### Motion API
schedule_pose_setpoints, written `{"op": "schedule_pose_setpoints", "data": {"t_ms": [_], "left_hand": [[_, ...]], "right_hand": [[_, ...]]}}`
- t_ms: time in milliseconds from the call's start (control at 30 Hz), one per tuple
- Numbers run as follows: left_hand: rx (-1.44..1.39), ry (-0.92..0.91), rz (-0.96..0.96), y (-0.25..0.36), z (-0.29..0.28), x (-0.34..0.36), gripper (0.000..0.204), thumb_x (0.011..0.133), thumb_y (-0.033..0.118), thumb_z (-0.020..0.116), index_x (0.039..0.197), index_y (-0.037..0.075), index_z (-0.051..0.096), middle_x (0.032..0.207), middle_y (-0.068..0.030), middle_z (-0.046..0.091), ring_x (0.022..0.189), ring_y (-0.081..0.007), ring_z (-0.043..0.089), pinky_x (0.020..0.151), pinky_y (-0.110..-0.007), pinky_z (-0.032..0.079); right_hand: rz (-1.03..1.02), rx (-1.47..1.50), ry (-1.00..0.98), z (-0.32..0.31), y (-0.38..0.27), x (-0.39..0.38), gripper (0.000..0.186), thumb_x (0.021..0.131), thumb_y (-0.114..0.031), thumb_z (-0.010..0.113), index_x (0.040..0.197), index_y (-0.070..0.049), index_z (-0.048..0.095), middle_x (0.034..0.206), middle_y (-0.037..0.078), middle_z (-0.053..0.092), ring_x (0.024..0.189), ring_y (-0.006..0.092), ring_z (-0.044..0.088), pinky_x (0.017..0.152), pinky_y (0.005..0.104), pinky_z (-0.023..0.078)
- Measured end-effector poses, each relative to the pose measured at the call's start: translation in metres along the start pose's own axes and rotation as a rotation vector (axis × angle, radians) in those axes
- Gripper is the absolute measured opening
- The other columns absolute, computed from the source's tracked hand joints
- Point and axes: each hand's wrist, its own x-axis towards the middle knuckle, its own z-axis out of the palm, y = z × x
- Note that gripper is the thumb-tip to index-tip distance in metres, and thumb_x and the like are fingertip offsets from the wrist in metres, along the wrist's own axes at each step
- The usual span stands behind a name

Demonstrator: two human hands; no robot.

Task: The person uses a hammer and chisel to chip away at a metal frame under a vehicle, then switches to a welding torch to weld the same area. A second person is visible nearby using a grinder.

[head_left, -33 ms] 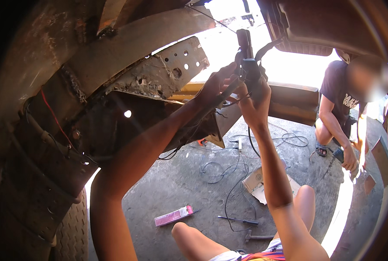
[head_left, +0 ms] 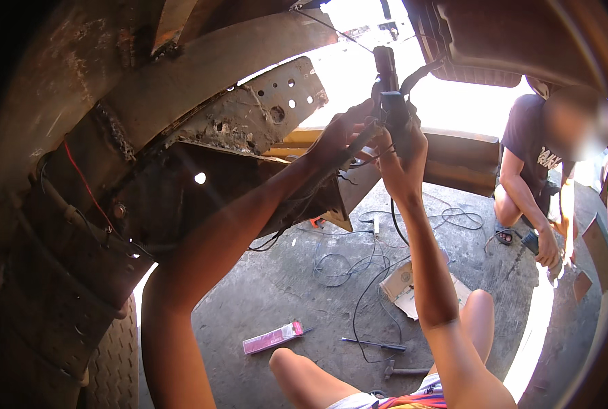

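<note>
tool (head_left: 392, 105) raised near bracket (head_left: 249, 112); right hand (head_left: 406, 163) wrapped round its body, left hand (head_left: 339, 133) alongside, cannot tell its grip. looks stiff, fairly heavy; best held round body, clear of cord (head_left: 394, 221).

1. On my feed, the left arm (head_left: 215, 252) and right arm (head_left: 427, 266) are bare past the elbows.
2. I see the left hand (head_left: 345, 133) and right hand (head_left: 406, 153) bare too.
3. Below, I make out white shorts (head_left: 348, 401) with a small dark marking, ending above bare knees (head_left: 285, 357).
4. Beside them shows bright cloth (head_left: 413, 403), red, yellow and purple; I can't tell which garment.
</note>
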Motion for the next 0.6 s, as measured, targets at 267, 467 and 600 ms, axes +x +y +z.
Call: {"op": "schedule_pose_setpoints", "data": {"t_ms": [267, 467, 600], "left_hand": [[0.043, 0.05, 0.025, -0.003, -0.002, 0.003, 0.062, 0.1, 0.029, 0.054, 0.149, 0.003, 0.027, 0.12, -0.0196, 0.058, 0.107, -0.0296, 0.064, 0.072, -0.039, 0.064], [-0.13, 0.038, 0.008, -0.006, -0.004, 0.005, 0.065, 0.099, 0.03, 0.055, 0.15, 0.004, 0.024, 0.124, -0.02, 0.056, 0.107, -0.0301, 0.064, 0.072, -0.04, 0.064], [-0.042, -0.045, 0.019, -0.005, -0.007, 0.0, 0.064, 0.097, 0.029, 0.059, 0.148, 0.005, 0.029, 0.128, -0.0186, 0.052, 0.112, -0.0281, 0.061, 0.078, -0.041, 0.063]], "right_hand": [[-0.022, -0.032, 0.011, 0.005, -0.005, 0.007, 0.053, 0.086, 0.003, 0.058, 0.137, 0.004, 0.045, 0.106, 0.016, 0.066, 0.094, 0.0234, 0.068, 0.077, 0.034, 0.059], [0.023, -0.106, 0.004, 0.007, -0.013, 0.007, 0.05, 0.087, 0.001, 0.061, 0.135, 0.004, 0.046, 0.111, 0.016, 0.065, 0.097, 0.0221, 0.067, 0.076, 0.0343, 0.061], [0.107, 0.247, 0.102, 0.008, -0.011, 0.006, 0.054, 0.085, -0.004, 0.067, 0.134, 0.004, 0.048, 0.107, 0.016, 0.067, 0.099, 0.0201, 0.067, 0.075, 0.0323, 0.058]]}}
